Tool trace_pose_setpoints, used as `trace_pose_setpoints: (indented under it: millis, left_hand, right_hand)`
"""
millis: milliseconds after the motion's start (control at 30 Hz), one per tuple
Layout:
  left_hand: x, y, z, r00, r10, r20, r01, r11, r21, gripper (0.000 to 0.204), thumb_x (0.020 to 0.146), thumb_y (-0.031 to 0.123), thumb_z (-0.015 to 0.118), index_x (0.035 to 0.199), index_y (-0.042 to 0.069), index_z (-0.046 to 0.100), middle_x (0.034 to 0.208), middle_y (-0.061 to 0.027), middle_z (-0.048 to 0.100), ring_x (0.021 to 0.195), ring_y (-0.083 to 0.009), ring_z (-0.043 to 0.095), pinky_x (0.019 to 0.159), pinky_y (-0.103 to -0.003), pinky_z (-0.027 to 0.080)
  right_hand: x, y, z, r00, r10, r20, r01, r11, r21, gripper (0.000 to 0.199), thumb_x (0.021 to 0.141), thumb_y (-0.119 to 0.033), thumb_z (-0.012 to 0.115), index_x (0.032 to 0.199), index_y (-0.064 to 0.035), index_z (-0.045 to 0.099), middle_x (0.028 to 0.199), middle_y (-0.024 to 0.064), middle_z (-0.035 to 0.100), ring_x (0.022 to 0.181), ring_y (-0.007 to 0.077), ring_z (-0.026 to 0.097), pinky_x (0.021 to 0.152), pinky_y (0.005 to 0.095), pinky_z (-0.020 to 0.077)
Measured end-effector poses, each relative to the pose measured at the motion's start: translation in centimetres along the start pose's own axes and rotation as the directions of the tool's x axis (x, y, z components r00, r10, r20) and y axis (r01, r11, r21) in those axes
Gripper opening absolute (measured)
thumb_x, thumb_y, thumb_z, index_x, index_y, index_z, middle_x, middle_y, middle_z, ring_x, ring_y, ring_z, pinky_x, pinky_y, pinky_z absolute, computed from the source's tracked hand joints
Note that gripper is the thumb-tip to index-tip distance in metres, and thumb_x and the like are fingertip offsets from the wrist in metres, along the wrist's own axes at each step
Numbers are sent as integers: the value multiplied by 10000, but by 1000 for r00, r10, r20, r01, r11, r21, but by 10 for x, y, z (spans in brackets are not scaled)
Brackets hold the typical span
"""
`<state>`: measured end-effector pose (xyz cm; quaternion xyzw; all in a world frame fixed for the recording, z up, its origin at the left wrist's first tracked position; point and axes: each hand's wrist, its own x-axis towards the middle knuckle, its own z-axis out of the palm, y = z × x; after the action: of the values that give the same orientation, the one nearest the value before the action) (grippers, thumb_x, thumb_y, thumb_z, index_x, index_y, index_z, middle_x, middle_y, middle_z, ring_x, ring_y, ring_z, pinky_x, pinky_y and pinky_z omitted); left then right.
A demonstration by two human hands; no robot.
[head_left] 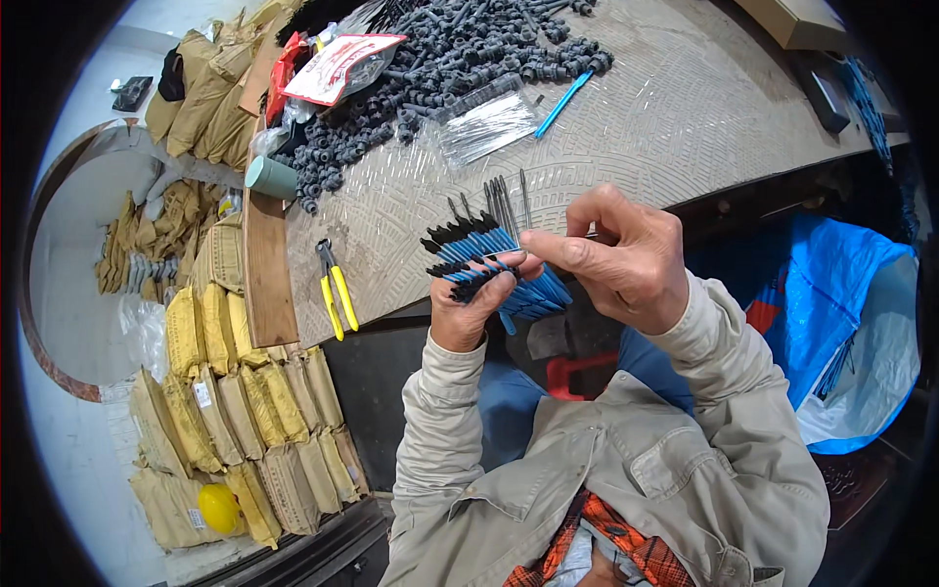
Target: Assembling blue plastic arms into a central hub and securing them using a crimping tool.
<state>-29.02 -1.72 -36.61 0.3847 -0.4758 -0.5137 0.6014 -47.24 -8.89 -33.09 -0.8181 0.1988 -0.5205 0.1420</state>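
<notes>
My left hand (465,318) is wrapped round a bundle of thin blue cables (538,296) with black ends, held just off the table's near edge. The black ends (452,237) fan out to the left, and several thin dark rods (499,201) stick up from the bundle. Close by on the right, my right hand (631,256) is closed in a pinch, its fingertips at the bundle's edge. One slim metal rod (525,196) rises from those fingertips; its lower end is hidden, so whether the pinch grips it is unclear.
Dark grey plastic fittings (430,68) heap across the table (675,93). Nearby lie clear-bagged metal pins (489,127), a blue pen-like tool (564,105), yellow-handled pincers (335,289) and a pale green cup (271,178). A blue bag (831,284) stands right; brown packages (235,401) are stacked left.
</notes>
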Motion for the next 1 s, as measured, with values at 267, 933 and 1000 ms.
trace_pose_setpoints:
  millis: [267, 933, 1000]
  left_hand:
    - [0, 2, 4, 999, -10, -43, 10, 1000, -20, 231, 796, 29, 613, 1002, -73, 594, 889, -185, 643, 824, -278, 635, 786, -322, 508]
    - [-2, 4, 6, 999, 38, -37, -37, 999, 13, 204, 799, 19, 612, 987, -60, 615, 919, -162, 651, 801, -231, 630, 780, -294, 506]
    - [-2, 4, 6, 999, 14, -37, -13, 1000, 21, 213, 797, 28, 621, 992, -58, 614, 928, -164, 650, 802, -226, 631, 781, -292, 506]
  right_hand:
    - [0, 3, 1, 1000, 22, -1, -22, 1000, 3, 341, 639, 12, 649, 930, -159, 704, 707, -1, 429, 492, 64, 318, 387, 170, 264]
    - [6, -10, 0, 998, 16, 54, -11, 996, -92, 263, 701, -12, 632, 921, -136, 704, 704, 9, 425, 490, 70, 326, 389, 175, 270]
    - [7, -10, -1, 997, 7, 71, 1, 994, -110, 253, 709, -11, 629, 918, -131, 704, 707, 11, 421, 491, 71, 328, 391, 177, 272]
